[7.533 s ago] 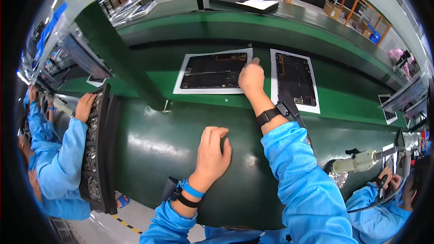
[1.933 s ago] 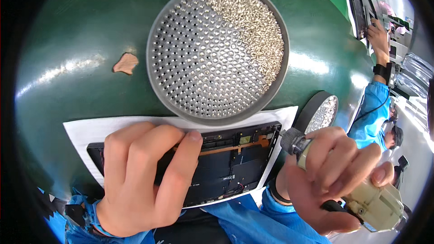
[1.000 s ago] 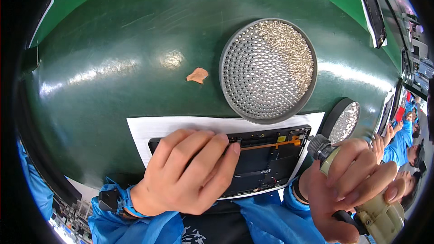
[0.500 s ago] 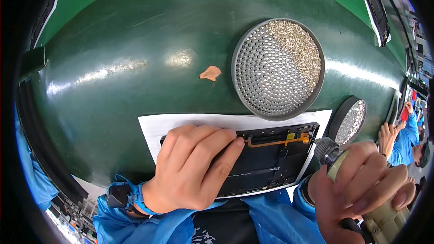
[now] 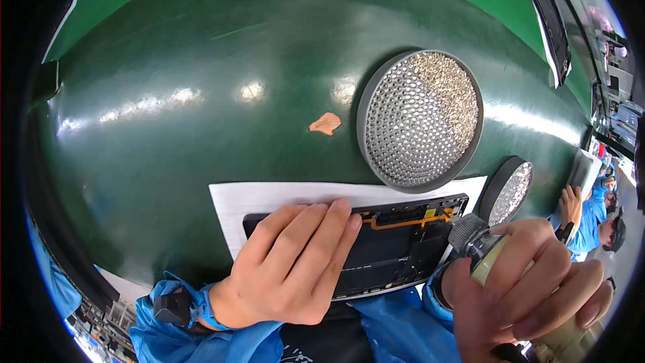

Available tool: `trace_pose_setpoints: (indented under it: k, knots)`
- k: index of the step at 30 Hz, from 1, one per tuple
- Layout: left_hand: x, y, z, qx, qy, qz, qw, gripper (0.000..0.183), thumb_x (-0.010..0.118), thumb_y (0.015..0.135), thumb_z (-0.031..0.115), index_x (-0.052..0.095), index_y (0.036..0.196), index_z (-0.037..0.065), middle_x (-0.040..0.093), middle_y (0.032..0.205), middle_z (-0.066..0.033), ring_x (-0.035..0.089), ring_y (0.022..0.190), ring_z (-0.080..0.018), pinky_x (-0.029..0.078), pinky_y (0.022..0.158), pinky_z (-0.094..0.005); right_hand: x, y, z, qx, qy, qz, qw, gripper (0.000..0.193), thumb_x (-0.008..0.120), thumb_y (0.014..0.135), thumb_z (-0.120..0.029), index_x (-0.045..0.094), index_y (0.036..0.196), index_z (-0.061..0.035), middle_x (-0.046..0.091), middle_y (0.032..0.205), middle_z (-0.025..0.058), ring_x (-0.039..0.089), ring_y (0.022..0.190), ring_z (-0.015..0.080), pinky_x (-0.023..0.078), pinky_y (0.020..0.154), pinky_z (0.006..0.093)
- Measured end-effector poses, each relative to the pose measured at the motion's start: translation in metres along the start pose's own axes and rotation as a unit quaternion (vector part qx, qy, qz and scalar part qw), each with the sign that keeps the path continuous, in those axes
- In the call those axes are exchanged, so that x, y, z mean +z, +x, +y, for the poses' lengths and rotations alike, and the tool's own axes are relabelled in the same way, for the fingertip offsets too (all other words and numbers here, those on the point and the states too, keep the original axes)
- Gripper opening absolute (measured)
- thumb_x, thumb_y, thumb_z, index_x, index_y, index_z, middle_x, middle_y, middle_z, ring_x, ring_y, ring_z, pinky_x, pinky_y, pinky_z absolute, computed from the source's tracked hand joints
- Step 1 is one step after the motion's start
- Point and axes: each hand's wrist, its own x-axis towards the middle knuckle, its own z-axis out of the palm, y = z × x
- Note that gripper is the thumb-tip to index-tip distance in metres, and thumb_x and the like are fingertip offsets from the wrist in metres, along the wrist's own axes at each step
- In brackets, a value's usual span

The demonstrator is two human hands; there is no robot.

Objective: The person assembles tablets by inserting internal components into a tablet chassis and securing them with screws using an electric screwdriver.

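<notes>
Left hand [image 5: 289, 265] partly hides the black device [image 5: 386, 249], right hand [image 5: 531, 289] the tool [image 5: 490, 262]

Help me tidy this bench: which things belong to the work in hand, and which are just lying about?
Belongs to the work:
Dark flat device, under the left hand
White paper, beneath the device
Tool, in the right hand
Round tray and smaller dish, probably

Likely just lying about:
Brown scrap, left of the tray

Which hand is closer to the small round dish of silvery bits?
Right. The right hand is just below the small dish in view; the left hand lies farther left, on the tablet.
</notes>
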Motion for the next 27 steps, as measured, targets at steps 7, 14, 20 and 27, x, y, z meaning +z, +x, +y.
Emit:
trace_pose_setpoints:
  k: [7,14,20,27]
  knots:
    - [-0.008,0.001,0.004,-0.052,-0.022,-0.007,0.998,0.037,0.07,0.074,0.015,0.083,0.103,-0.004,0.078,0.113,-0.0161,0.07,0.101,-0.0266,0.059,0.088,-0.0382,0.006,-0.003,0.025,-0.045,-0.004,0.023,0.999,0.076,0.073,0.103,-0.049,0.038,0.152,-0.0037,0.051,0.098,0.0023,0.048,0.066,0.0133,0.041,0.051,0.0293]
    - [-0.014,0.009,0.0,-0.041,-0.045,-0.033,0.998,0.04,0.075,0.07,0.013,0.083,0.106,-0.002,0.074,0.116,-0.018,0.067,0.102,-0.0303,0.06,0.083,-0.0415,0.008,-0.002,0.042,-0.061,-0.012,0.048,0.997,0.078,0.071,0.103,-0.054,0.038,0.151,-0.0027,0.05,0.097,0.0025,0.048,0.066,0.0126,0.04,0.05,0.0288]
    - [-0.009,0.004,0.001,-0.04,-0.045,-0.029,0.998,0.036,0.078,0.072,0.011,0.083,0.105,-0.001,0.074,0.116,-0.017,0.067,0.102,-0.0295,0.06,0.083,-0.0409,0.009,-0.004,0.047,-0.066,0.014,0.062,0.996,0.072,0.067,0.106,-0.053,0.039,0.149,-0.003,0.05,0.098,0.0028,0.048,0.067,0.0127,0.04,0.05,0.029]
    - [-0.002,0.001,0.002,-0.037,-0.045,-0.006,0.998,0.034,0.079,0.073,0.012,0.083,0.105,-0.001,0.074,0.115,-0.0167,0.067,0.101,-0.029,0.059,0.082,-0.0408,0.009,-0.004,0.045,-0.065,0.016,0.061,0.996,0.07,0.065,0.107,-0.052,0.039,0.15,-0.0034,0.049,0.1,0.0031,0.048,0.068,0.0133,0.041,0.051,0.0299]
